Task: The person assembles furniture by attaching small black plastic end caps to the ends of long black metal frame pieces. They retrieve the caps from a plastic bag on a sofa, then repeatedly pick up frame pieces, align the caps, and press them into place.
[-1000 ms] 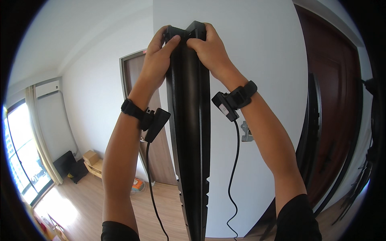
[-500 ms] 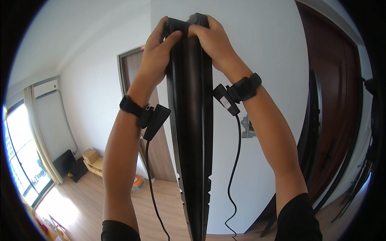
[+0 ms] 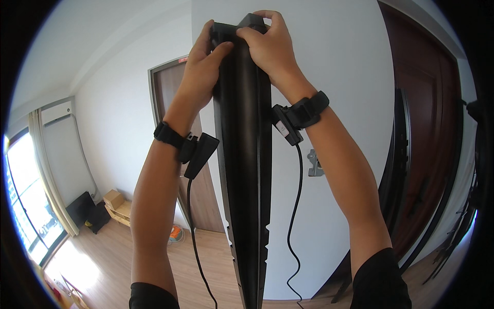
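Observation:
A long black channel-shaped post (image 3: 243,154) stands upright in front of me, with notches along both edges lower down. My left hand (image 3: 205,62) grips its upper left edge, thumb on the front face and fingers around behind. At the top right, my right hand (image 3: 272,49) is closed on the post's end, thumb on the front and fingers over a raised black corner piece (image 3: 252,21). Whether that corner piece is separate from the post I cannot tell. Each wrist wears a black strap with a small cabled device (image 3: 200,156).
Behind the post is a white wall (image 3: 329,221) with a grey metal bracket (image 3: 315,164). A brown door (image 3: 200,201) is to the left, a dark red door (image 3: 429,129) to the right. A cardboard box (image 3: 113,198) on a low wooden stand sits far left near the window.
My right hand has shifted slightly up and left, its fingers lifting higher over the corner at the post's top. The left hand keeps nearly the same grip.

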### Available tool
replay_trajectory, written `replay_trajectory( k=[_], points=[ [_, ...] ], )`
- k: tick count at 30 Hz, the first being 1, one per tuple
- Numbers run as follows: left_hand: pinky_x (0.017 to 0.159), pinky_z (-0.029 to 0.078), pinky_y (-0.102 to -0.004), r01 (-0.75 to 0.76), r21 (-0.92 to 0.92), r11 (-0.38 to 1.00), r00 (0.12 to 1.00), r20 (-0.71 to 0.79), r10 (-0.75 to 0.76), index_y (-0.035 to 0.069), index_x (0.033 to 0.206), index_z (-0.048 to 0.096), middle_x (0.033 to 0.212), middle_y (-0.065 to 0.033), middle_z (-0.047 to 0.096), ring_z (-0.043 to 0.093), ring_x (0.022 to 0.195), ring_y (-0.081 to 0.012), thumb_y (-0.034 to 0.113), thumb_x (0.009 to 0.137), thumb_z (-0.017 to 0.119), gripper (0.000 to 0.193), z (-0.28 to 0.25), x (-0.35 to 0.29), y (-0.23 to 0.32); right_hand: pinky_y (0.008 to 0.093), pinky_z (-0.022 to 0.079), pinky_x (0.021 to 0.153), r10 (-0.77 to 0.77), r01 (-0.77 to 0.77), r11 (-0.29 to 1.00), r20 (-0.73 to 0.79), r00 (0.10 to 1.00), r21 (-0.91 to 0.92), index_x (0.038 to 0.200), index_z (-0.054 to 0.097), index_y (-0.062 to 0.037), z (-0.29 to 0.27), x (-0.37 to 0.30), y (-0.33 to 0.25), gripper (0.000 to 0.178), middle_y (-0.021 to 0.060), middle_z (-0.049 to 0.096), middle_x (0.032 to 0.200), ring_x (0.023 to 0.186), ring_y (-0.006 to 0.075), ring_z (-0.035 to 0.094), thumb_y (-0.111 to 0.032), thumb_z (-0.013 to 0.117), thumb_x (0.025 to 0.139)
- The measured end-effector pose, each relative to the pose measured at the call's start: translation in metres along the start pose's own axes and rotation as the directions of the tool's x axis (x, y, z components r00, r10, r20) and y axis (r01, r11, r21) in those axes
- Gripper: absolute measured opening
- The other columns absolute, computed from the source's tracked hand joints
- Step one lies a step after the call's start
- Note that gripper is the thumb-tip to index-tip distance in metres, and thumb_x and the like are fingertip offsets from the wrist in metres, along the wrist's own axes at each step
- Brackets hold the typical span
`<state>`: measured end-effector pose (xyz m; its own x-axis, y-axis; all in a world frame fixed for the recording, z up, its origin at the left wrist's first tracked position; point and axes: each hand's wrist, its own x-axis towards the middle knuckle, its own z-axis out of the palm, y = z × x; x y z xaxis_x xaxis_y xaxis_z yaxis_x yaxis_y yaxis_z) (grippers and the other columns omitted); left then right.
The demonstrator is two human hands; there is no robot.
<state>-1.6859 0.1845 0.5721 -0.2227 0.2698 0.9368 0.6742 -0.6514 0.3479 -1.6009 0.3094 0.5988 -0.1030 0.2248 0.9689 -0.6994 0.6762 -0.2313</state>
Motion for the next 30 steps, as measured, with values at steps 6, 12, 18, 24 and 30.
replay_trajectory(
  k=[6,12,18,24,30],
  points=[
    [0.094,0.055,-0.0310,0.032,-0.034,0.999,0.999,-0.007,-0.032,0.008,0.162,0.029,0.125,-0.0133,0.064,0.064,0.110,-0.0183,0.016,0.104,0.063,0.068,0.011,0.003,0.001,0.0391,0.057,0.086,-0.103,0.103,0.992,0.007,0.995,-0.077,0.125,0.059,0.0033,-0.009,0.006,0.004,0.049,0.0192,0.070,0.111,0.099,0.0288,0.070,-0.019,0.070,0.083],
    [0.096,0.054,-0.0307,-0.026,-0.055,0.998,1.000,0.017,0.027,0.009,0.162,0.031,0.125,-0.0124,0.065,0.064,0.111,-0.0175,0.014,0.104,0.062,0.066,0.009,0.005,0.002,0.0404,0.057,0.086,-0.093,0.092,0.994,-0.017,0.996,-0.067,0.125,0.057,0.0025,-0.010,0.002,-0.001,0.049,0.0208,0.069,0.110,0.099,0.0303,0.070,-0.019,0.070,0.082],
    [0.098,0.053,-0.0309,-0.062,-0.011,0.998,0.998,0.029,0.062,0.011,0.163,0.030,0.125,-0.0129,0.065,0.064,0.111,-0.0184,0.011,0.102,0.064,0.070,0.006,0.007,0.005,0.0412,0.057,0.085,-0.125,0.125,0.991,0.005,0.992,-0.054,0.123,0.055,-0.0001,-0.009,0.005,-0.001,0.044,0.0209,0.068,0.110,0.097,0.0312,0.070,-0.017,0.067,0.085],
    [0.092,0.058,-0.0299,-0.068,0.016,0.998,0.997,0.045,0.067,0.014,0.161,0.036,0.124,-0.0102,0.064,0.065,0.108,-0.0160,0.011,0.105,0.059,0.061,0.002,0.007,0.011,0.0409,0.056,0.082,-0.177,0.177,0.982,0.013,0.984,-0.071,0.123,0.055,-0.0035,-0.004,0.009,-0.003,0.039,0.0180,0.069,0.105,0.090,0.0303,0.070,-0.014,0.064,0.087],
    [0.088,0.058,-0.0289,-0.099,0.066,0.993,0.995,-0.003,0.099,0.011,0.156,0.042,0.122,-0.0109,0.065,0.065,0.108,-0.0166,0.015,0.105,0.061,0.055,-0.003,0.010,0.011,0.0408,0.056,0.080,-0.213,0.210,0.973,-0.018,0.977,-0.091,0.119,0.058,-0.0047,0.002,0.002,-0.013,0.035,0.0164,0.070,0.100,0.088,0.0296,0.069,-0.014,0.065,0.086]
  ],
)
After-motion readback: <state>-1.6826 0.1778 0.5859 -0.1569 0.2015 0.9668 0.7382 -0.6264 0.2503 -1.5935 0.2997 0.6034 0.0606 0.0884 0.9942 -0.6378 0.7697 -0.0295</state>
